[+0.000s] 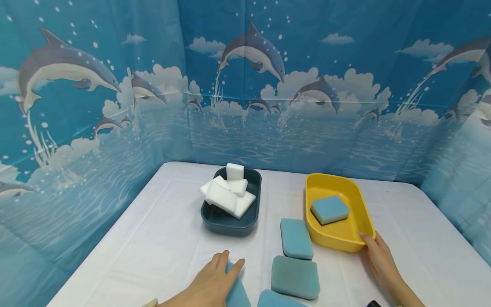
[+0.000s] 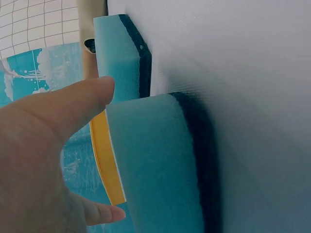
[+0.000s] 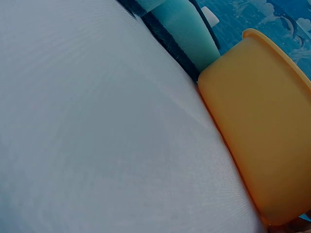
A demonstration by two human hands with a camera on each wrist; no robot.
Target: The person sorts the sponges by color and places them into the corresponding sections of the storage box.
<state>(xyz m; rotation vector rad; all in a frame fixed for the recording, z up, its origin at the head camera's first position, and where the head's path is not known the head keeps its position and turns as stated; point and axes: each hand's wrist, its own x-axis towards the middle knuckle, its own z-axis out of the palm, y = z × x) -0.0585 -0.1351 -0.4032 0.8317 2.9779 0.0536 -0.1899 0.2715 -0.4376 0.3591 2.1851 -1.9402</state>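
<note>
My left hand (image 1: 211,279) reaches over a blue sponge (image 1: 238,294) at the front of the table, thumb and fingers spread apart. The left wrist view shows a sponge with a dark scouring layer (image 2: 160,160) close in front of the thumb. At the right, my right hand (image 1: 383,262) grips the near right corner of a yellow tub (image 1: 362,213), thumb over its rim. Inside that tub lies one blue sponge (image 1: 330,209). Beside it on the table are more sponges: a blue one (image 1: 296,238), a greener one (image 1: 295,277) and one cut off by the frame (image 1: 278,300).
A dark teal tub (image 1: 226,229) stands left of the yellow one, heaped with several white sponges (image 1: 221,197), one overhanging its left rim. White cloth covers the table (image 1: 153,238). A dolphin-print curtain (image 1: 245,140) hangs behind and along the sides.
</note>
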